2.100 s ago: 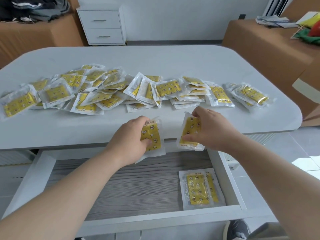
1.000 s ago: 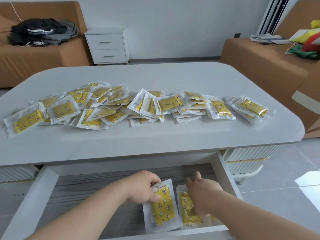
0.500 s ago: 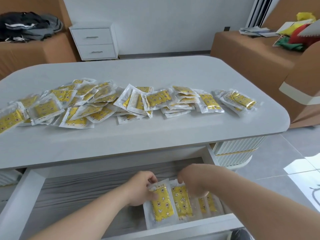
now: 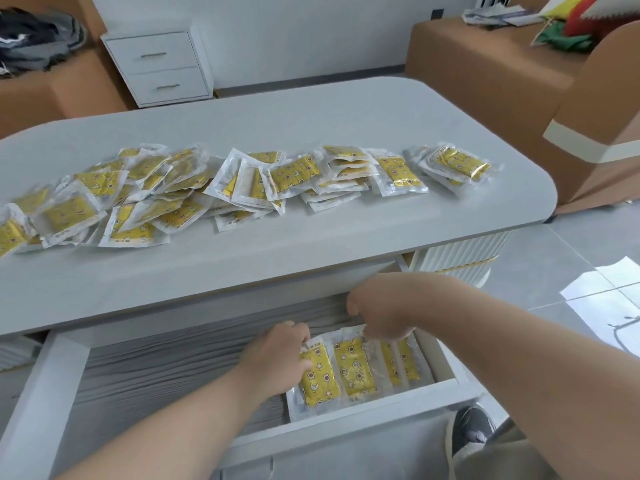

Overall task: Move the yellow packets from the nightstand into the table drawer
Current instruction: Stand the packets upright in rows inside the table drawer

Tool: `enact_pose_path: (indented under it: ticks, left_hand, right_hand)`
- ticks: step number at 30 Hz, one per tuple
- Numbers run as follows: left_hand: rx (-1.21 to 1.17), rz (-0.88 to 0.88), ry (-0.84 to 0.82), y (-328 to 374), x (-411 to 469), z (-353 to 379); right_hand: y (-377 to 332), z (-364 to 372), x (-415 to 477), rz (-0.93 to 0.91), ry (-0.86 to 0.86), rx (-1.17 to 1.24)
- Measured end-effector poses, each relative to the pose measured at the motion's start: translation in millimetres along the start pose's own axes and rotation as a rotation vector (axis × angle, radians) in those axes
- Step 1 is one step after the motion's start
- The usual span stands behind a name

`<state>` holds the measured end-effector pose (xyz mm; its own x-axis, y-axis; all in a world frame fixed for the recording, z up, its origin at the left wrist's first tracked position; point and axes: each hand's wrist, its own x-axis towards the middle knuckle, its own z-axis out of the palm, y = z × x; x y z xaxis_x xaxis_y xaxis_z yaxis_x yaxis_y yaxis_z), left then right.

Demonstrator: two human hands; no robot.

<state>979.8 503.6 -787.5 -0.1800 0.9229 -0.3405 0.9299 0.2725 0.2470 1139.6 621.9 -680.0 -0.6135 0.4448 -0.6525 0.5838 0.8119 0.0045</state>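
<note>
Grey table top [image 4: 311,109] carries a long heap of yellow packets [image 4: 242,181]. Drawer [image 4: 55,375] under it is pulled out, with a row of packets lying flat in its front right corner. Left hand [image 4: 277,358] grips the leftmost packet [image 4: 318,379] by its left edge, thumb on top. Right hand [image 4: 384,306] pinches the top edge of the second packet [image 4: 353,368], fingers curled down.

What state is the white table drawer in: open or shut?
Open: the white table drawer is pulled out beneath the grey tabletop, with yellow packets lying inside it.
</note>
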Motion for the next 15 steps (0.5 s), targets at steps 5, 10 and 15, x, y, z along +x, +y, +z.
enact_pose_path:
  ticks: [5, 10, 15]
  left_hand:
    - [0.102, -0.027, 0.038, 6, -5, -6]
    - [0.098, 0.044, 0.009, 27, -10, -36]
    - [-0.022, 0.119, 0.275, 47, -20, -99]
  right_hand:
    - [-2, -14, -11, -0.045, 0.059, 0.064]
    - [3, -40, -30, -0.105, 0.207, 0.313]
    - [17, -55, -27, 0.114, 0.598, 0.441]
